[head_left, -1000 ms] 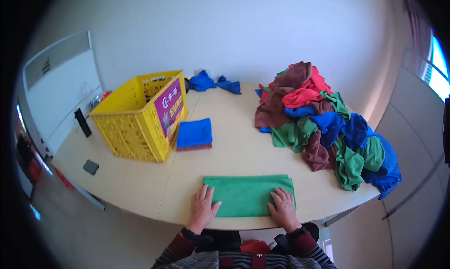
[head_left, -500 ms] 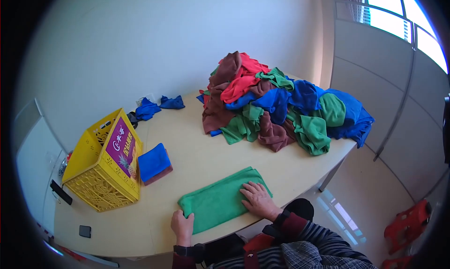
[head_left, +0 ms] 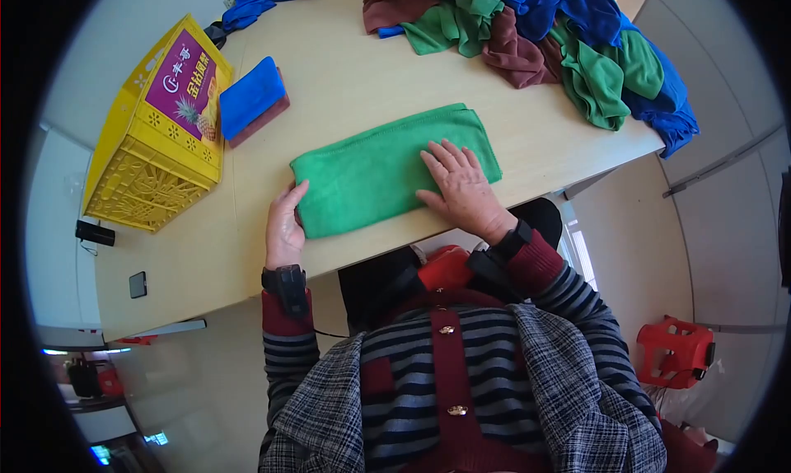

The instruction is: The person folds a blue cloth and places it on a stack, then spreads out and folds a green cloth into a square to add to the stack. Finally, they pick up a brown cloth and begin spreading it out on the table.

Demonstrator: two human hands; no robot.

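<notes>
Green towel (head_left: 371, 172) lies folded flat on tabletop (head_left: 527, 135), near yellow crate (head_left: 156, 135); left hand (head_left: 284, 226) fingers curl round its crate-side end; right hand (head_left: 461, 184) pressed flat, fingers spread, on far end; risk: uneven pull skews layers or drags it off edge.
</notes>
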